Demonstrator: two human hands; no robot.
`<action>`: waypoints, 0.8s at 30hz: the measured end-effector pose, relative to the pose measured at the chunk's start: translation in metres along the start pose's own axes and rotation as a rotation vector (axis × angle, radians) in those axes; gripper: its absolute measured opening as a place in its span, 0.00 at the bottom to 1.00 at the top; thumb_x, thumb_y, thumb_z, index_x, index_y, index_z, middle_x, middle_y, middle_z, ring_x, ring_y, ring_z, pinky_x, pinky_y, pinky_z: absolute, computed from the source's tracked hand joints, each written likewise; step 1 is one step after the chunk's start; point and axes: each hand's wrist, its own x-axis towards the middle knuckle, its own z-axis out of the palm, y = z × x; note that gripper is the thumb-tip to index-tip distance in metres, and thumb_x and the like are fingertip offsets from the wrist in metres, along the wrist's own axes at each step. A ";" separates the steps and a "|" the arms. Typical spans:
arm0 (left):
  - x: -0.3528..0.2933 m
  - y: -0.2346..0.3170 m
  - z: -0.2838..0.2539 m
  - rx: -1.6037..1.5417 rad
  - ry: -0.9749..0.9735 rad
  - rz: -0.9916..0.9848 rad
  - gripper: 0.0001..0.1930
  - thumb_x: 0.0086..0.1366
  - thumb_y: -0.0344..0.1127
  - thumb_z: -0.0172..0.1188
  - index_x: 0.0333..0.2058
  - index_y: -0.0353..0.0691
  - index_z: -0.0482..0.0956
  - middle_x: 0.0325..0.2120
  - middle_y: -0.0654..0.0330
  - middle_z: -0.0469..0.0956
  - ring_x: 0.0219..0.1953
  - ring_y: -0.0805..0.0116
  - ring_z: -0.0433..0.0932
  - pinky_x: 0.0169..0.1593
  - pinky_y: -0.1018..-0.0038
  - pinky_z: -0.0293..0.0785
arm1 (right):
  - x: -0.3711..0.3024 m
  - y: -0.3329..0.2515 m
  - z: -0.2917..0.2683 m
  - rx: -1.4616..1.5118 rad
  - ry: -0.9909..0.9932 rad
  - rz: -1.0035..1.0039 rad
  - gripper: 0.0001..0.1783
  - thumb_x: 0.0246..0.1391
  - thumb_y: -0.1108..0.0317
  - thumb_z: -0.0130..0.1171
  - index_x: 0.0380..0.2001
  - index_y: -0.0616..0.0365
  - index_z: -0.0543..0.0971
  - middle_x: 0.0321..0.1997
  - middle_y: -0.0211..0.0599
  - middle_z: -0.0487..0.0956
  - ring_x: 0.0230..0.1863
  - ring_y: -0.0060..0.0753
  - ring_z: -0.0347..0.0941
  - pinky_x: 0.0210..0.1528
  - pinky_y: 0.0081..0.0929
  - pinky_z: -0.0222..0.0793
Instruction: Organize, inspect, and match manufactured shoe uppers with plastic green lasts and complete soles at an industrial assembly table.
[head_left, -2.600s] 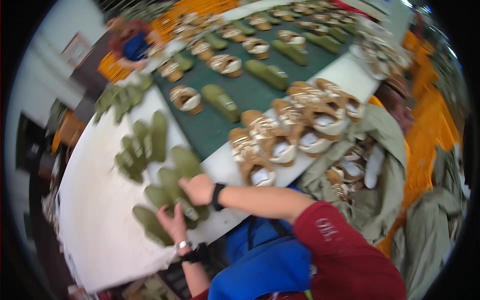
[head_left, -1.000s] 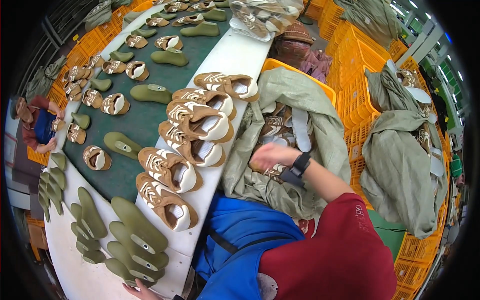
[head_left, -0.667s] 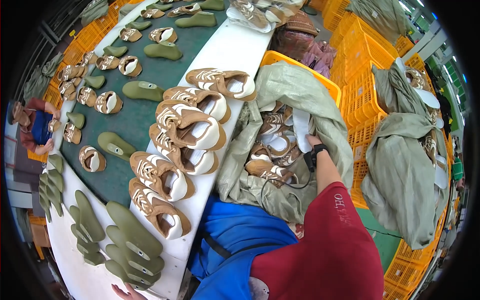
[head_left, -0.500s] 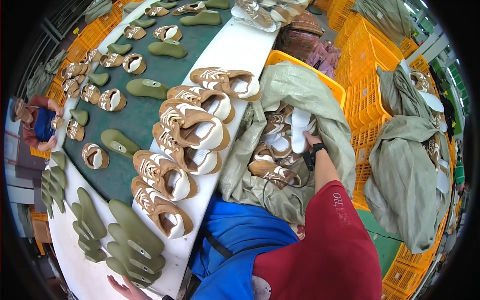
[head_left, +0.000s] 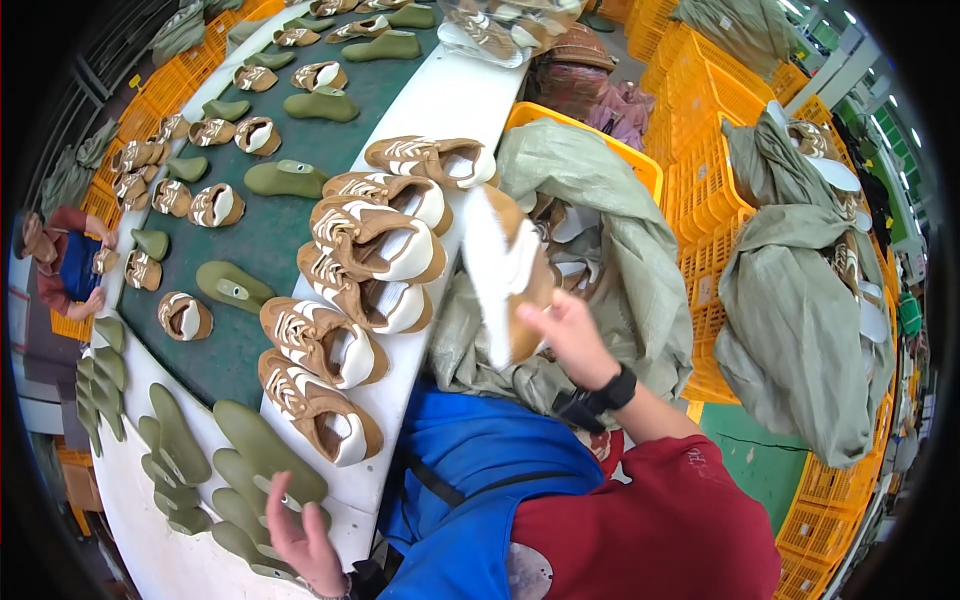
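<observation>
My right hand point(head_left: 575, 340) is closed on a brown and white shoe point(head_left: 528, 280), its white sole facing left and smeared by motion. It hangs above the mouth of a grey-green woven sack point(head_left: 640, 240), where more shoes lie inside. Fingers spread and holding nothing, my left hand point(head_left: 305, 540) hovers beside olive-green shoe lasts point(head_left: 270, 450) on the white tabletop. A slanting row of brown and white shoes point(head_left: 320, 340) stands along the white table edge point(head_left: 410, 110), between my two hands.
A green conveyor belt point(head_left: 270, 220) carries lasts and shoes. Past its far left side a co-worker point(head_left: 70, 255) handles a shoe. Stacked yellow crates point(head_left: 700, 180) and a second sack point(head_left: 800, 330) with shoes rise on my right. Bagged shoes point(head_left: 500, 30) sit farther up the white edge.
My right hand has come up and left out of the sack, bringing a shoe. My left hand has risen and moved right, near the lasts.
</observation>
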 end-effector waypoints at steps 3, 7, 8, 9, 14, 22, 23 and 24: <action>0.003 0.011 0.023 -0.139 -0.286 -0.040 0.39 0.55 0.36 0.57 0.61 0.38 0.43 0.57 0.45 0.55 0.58 0.55 0.58 0.59 0.65 0.54 | -0.048 -0.003 0.061 -0.428 -0.328 -0.200 0.14 0.46 0.65 0.61 0.33 0.62 0.72 0.25 0.32 0.76 0.26 0.23 0.72 0.29 0.23 0.68; 0.007 0.015 0.051 -0.569 -0.465 -0.226 0.50 0.47 0.48 0.66 0.60 0.35 0.44 0.54 0.49 0.60 0.55 0.57 0.62 0.59 0.66 0.55 | -0.087 0.004 0.105 -0.418 -0.929 -0.443 0.15 0.44 0.63 0.61 0.24 0.61 0.67 0.17 0.43 0.69 0.20 0.45 0.69 0.22 0.35 0.62; 0.013 0.012 0.049 -0.495 -0.557 -0.330 0.51 0.46 0.50 0.66 0.60 0.34 0.45 0.54 0.51 0.60 0.55 0.58 0.63 0.59 0.66 0.55 | -0.089 0.008 0.111 -0.370 -1.011 -0.564 0.15 0.44 0.63 0.61 0.22 0.60 0.66 0.17 0.45 0.69 0.20 0.50 0.67 0.22 0.37 0.61; 0.009 0.021 0.052 -0.736 -0.537 -0.430 0.50 0.45 0.52 0.67 0.59 0.33 0.48 0.54 0.53 0.60 0.55 0.61 0.63 0.58 0.66 0.57 | -0.089 0.004 0.111 -0.390 -1.062 -0.488 0.14 0.43 0.63 0.61 0.22 0.61 0.68 0.18 0.44 0.70 0.21 0.51 0.68 0.22 0.39 0.61; 0.000 0.025 0.055 -1.023 -0.644 -0.326 0.42 0.45 0.44 0.68 0.54 0.31 0.56 0.50 0.54 0.65 0.51 0.64 0.66 0.55 0.68 0.62 | -0.085 0.016 0.106 -0.560 -1.234 -0.530 0.14 0.42 0.63 0.60 0.23 0.61 0.69 0.19 0.44 0.72 0.23 0.50 0.69 0.24 0.38 0.62; -0.003 0.012 0.030 -0.824 -0.238 -0.359 0.32 0.50 0.36 0.60 0.52 0.32 0.59 0.44 0.56 0.69 0.44 0.66 0.70 0.49 0.71 0.67 | -0.025 0.042 0.033 -0.558 -0.559 -0.001 0.18 0.48 0.61 0.58 0.39 0.61 0.75 0.33 0.41 0.78 0.36 0.32 0.74 0.41 0.25 0.69; -0.004 0.011 0.024 -0.851 -0.198 -0.329 0.33 0.50 0.36 0.60 0.52 0.32 0.58 0.44 0.56 0.69 0.45 0.66 0.70 0.50 0.71 0.66 | -0.007 0.068 -0.001 -1.080 -0.466 -0.320 0.33 0.44 0.51 0.60 0.49 0.62 0.68 0.45 0.50 0.73 0.47 0.45 0.70 0.49 0.34 0.65; -0.005 0.009 0.020 -0.876 -0.152 -0.298 0.34 0.49 0.36 0.61 0.53 0.32 0.57 0.45 0.55 0.68 0.45 0.65 0.70 0.50 0.71 0.66 | -0.007 0.083 -0.020 -1.291 -0.444 -0.136 0.48 0.37 0.45 0.62 0.57 0.61 0.57 0.56 0.58 0.62 0.56 0.54 0.61 0.55 0.39 0.60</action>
